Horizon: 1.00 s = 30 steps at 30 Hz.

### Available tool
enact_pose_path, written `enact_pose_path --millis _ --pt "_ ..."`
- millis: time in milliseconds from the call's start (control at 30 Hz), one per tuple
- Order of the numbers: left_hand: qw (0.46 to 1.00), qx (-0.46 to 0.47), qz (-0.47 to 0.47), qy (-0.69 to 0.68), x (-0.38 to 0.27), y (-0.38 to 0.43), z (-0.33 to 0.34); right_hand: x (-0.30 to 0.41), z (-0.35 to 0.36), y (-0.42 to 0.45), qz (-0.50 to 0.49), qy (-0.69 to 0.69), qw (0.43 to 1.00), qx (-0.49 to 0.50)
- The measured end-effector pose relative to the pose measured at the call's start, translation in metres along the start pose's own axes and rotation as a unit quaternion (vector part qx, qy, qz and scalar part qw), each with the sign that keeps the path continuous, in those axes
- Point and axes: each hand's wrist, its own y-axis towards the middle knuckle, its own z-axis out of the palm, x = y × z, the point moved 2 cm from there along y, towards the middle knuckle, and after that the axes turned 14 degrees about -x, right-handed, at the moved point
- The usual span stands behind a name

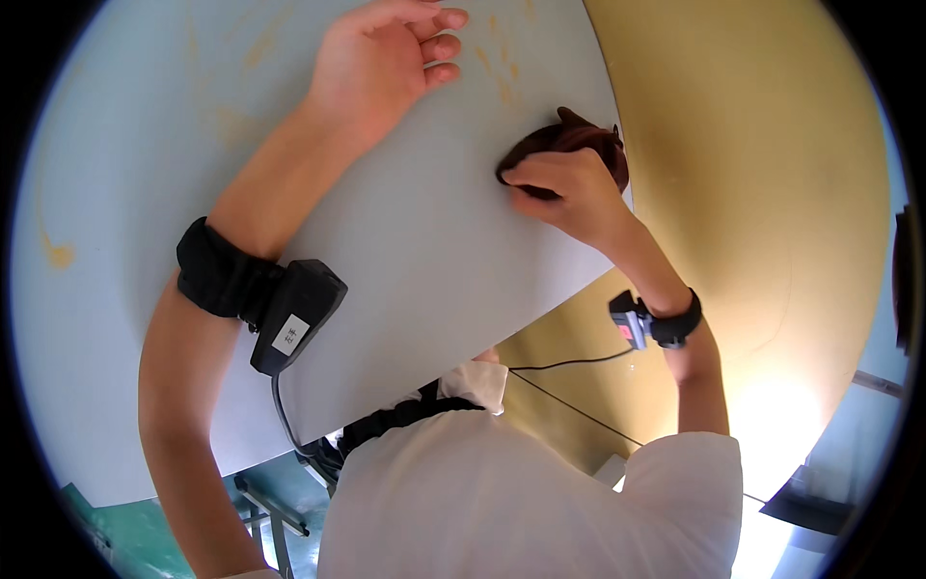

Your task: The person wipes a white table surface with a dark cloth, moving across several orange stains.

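My left hand (383,65) is over the light grey table (434,239) near the top of the view, palm partly up, fingers loosely bent, with nothing seen in it. My right hand (571,192) pinches the left edge of a dark brown, soft item (604,145), perhaps cloth or a small bag, at the table's right edge. The hand hides part of this item, so its exact kind cannot be told. Each forearm wears a black strap with a small device and a cable.
Orange-yellow smears (499,61) mark the tabletop near my left hand, with another smear (59,253) at far left. A tan wall or panel (738,181) stands close along the table's right edge. Cables (571,360) hang below the right forearm.
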Motion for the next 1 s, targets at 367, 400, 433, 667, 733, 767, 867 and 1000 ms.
enact_pose_path --millis 367,400,433,667,733,767,867,1000 --pt "1.0 -0.015 0.012 -0.016 0.0 0.002 -0.001 0.001 -0.008 -0.014 0.038 -0.011 0.998 0.049" --pt "1.0 -0.013 0.011 -0.018 0.001 0.002 0.0 0.0 -0.007 -0.011 0.038 -0.014 0.998 0.05" --pt "1.0 -0.007 0.004 -0.013 0.003 0.003 0.002 -0.002 -0.004 -0.003 0.023 0.0 0.999 0.028" --pt "1.0 0.01 -0.018 -0.014 0.0 0.003 0.001 0.002 -0.004 -0.01 -0.002 0.006 1.0 0.01" --pt "1.0 -0.01 -0.002 -0.004 0.0 0.003 0.003 0.004 0.0 -0.003 0.002 0.005 1.0 0.012" --pt "1.0 -0.028 0.01 0.006 -0.002 0.003 0.006 0.008 0.003 0.007 -0.015 -0.002 1.0 0.019" --pt "1.0 -0.018 0.005 -0.015 -0.004 0.002 0.006 0.008 0.001 0.003 -0.038 -0.016 0.998 0.039" --pt "1.0 -0.009 0.01 0.0 -0.001 0.001 0.004 0.003 0.001 0.005 -0.008 0.019 0.999 -0.038"
